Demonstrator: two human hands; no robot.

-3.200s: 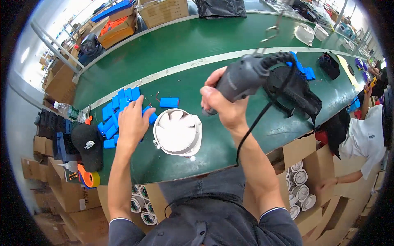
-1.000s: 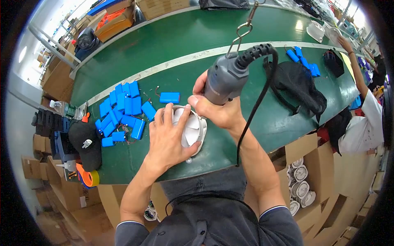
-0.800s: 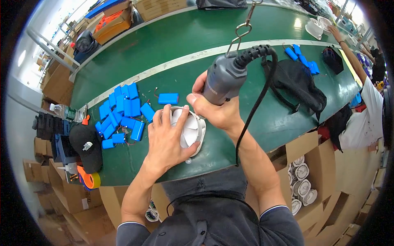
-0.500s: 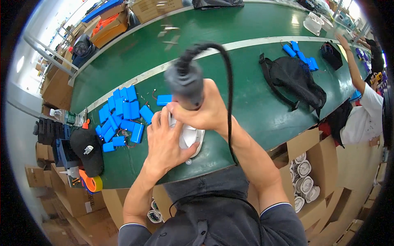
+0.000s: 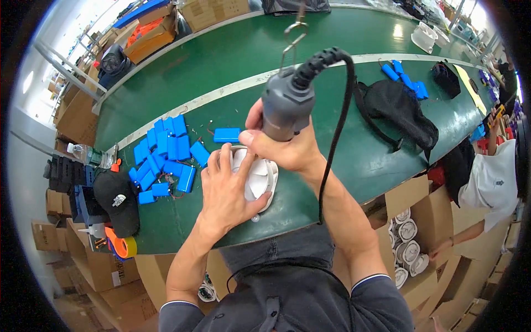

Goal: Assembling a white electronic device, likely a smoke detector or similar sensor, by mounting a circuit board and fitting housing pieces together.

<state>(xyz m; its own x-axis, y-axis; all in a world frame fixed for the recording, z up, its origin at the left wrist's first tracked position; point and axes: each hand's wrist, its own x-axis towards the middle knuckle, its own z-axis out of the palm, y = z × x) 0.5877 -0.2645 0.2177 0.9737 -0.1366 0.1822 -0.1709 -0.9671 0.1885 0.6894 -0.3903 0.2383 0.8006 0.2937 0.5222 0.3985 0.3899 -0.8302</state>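
My right hand [image 5: 294, 154] is closed around a dark grey corded electric screwdriver [image 5: 286, 105], held upright with its black cable arching to the right. A metal hanging link [image 5: 295, 40] joins its top end. The tool's lower tip is hidden behind my hands. My left hand [image 5: 221, 191] grips a rounded white plastic housing [image 5: 258, 185] on the table, thumb at its near right edge and fingers spread over its left side. A small round part [image 5: 255, 218] lies beside the housing's near edge. Just beyond my fingers sits a blue battery pack [image 5: 227, 135].
More blue battery packs [image 5: 164, 146] are heaped on the green table [image 5: 298, 205] to the left, near a black cap [image 5: 117, 202] and bottle [image 5: 91, 156]. A black bag [image 5: 395, 119] lies right. Below, a cardboard box [image 5: 437, 221] holds white parts; a co-worker's hand [image 5: 441, 250] reaches toward it.
The screwdriver and my right hand have shifted right and slightly up, uncovering more of the white housing. My left hand stays on it. The co-worker's arm has come down from the table toward the box.
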